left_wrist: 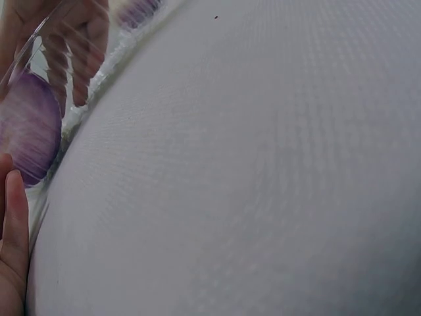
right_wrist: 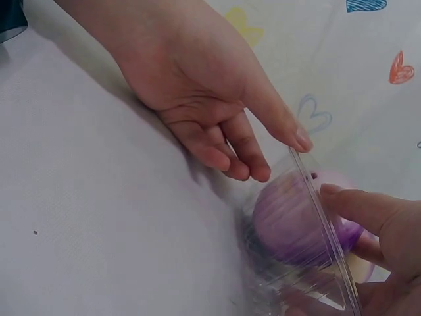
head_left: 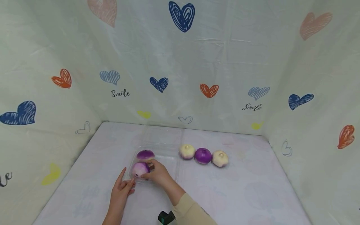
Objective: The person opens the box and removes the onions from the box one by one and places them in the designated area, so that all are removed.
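A clear plastic box lies on the white table, its clear lid folded back behind it. In the left part of the box, my right hand grips a purple-and-white turnip between thumb and fingers. Just behind that one sits another purple turnip, also in the box. My left hand is at the front left corner. In the right wrist view its thumb touches the box rim, while the other fingers bend loosely outside the wall. Through the clear wall, the gripped turnip shows in the left wrist view.
Right of the box, a row of turnips runs across the table: a pale one, a purple one and another pale one. A dark object is beside the right sleeve. Heart-printed cloth walls border the table.
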The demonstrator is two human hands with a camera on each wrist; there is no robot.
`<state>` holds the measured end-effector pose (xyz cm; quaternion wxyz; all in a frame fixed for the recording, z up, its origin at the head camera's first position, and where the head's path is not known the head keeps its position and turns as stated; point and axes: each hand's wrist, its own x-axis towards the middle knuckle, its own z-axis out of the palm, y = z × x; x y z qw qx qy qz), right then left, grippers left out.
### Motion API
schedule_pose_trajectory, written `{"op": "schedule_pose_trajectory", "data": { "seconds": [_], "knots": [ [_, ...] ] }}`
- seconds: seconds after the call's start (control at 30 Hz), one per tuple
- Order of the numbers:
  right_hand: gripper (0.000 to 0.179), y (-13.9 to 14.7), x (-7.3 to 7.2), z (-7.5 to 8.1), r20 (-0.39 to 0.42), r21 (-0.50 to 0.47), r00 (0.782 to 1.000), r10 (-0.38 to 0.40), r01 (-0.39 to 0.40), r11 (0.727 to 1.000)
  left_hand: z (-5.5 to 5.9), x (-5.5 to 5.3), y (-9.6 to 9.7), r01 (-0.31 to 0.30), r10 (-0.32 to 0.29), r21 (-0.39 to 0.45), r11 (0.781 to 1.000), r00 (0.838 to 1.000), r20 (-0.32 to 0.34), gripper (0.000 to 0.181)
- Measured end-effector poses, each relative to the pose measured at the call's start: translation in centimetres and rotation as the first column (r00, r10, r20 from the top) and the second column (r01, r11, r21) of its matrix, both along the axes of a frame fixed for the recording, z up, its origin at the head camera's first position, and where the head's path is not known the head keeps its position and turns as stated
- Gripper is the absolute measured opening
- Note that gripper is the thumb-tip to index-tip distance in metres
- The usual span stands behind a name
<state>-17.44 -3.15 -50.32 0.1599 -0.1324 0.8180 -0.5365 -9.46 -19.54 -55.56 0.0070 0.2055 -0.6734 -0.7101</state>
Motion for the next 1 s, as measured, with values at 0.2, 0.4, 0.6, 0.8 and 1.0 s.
{"op": "schedule_pose_trajectory", "data": {
  "seconds": [0.2, 0.4, 0.6, 0.8, 1.0],
  "knots": [
    [0.048, 0.0, -0.1, 0.1, 0.031, -0.039, 0.999, -0.007, 0.008, 0.999, 0.2, 0.0, 0.2, 0.001, -0.001, -0.008, 1.000, 1.000, -0.008, 0.074],
    [0.047, 0.1, -0.2, -0.2, 0.042, -0.082, 0.999, 0.008, -0.004, 0.997, 0.2, 0.1, 0.3, 0.005, -0.005, -0.008, 1.000, 1.000, -0.016, 0.074],
    [0.048, 0.4, -0.6, -0.4, 0.068, -0.089, 0.997, 0.029, -0.023, 0.996, 0.1, 0.1, 0.4, -0.005, 0.005, -0.018, 1.000, 1.000, -0.015, 0.074],
    [0.036, 1.1, -0.9, -0.2, 0.059, -0.179, 0.997, 0.055, -0.044, 0.983, 0.4, 0.1, 0.5, -0.016, 0.016, -0.033, 0.999, 1.000, -0.011, 0.075],
    [0.034, 1.3, -1.1, -0.4, 0.073, -0.231, 0.994, 0.086, -0.067, 0.971, 0.4, 0.1, 0.4, -0.017, 0.017, -0.028, 0.999, 1.000, -0.007, 0.074]
  ]
}}
